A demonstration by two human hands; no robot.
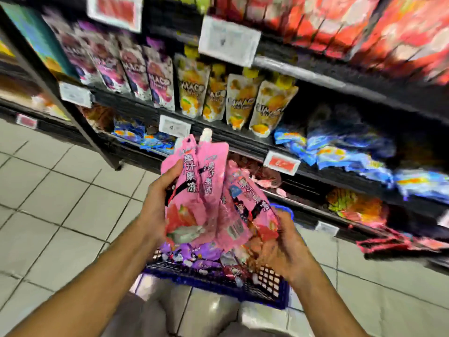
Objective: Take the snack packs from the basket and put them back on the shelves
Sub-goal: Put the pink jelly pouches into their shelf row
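Before tall black metal shelves point(315, 76) stocked with pouches, a blue plastic mesh basket point(218, 280) holds purple packs; above it, left hand point(158, 203) and right hand point(289, 249) curl their fingers around a bunch of pink spouted snack packs point(206, 190).

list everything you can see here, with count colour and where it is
pink pouches: several, exact count unclear, pink, held above the basket
basket: one, blue, on the floor below the hands
purple packs: a few, in the basket
purple pouches: about five, upright on middle shelf, left
yellow pouches: about four, same shelf, right of purple ones
blue bags: several, shelf below
red packs: several, top shelf, blurred
price tags: several, white and red, on shelf edges
floor: pale tiles
left hand: grips the pink pouches
right hand: grips their right side
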